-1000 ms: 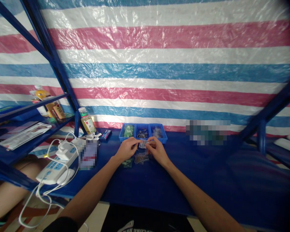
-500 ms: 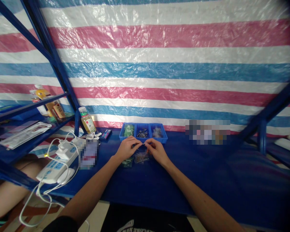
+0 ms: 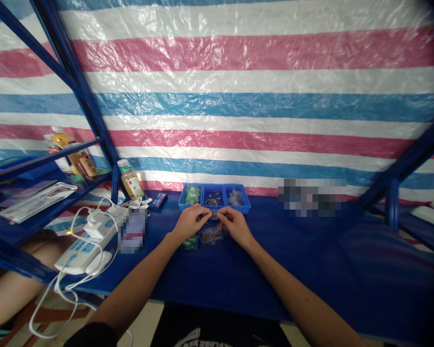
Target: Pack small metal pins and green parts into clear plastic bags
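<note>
My left hand and my right hand come close together just in front of a blue three-part tray. Thumb and forefinger of each are pinched together. Something small and greyish shows between the fingertips, too small to name. The tray's left part holds green pieces, its middle part dark and shiny screw-like pieces, its right part clear plastic bags. Below my hands lie a clear bag of brownish small parts and a bag of green pieces, partly covered by my left hand.
On the left of the blue table are a white power strip with tangled cables, a blurred-out packet, a small dark blue box and a bottle. Blue metal posts frame the space. Another person's leg shows at left.
Both hands stay nearly in place, with slight finger movement. The gap between the fingertips is a little clearer, with a greyish bit showing there.
</note>
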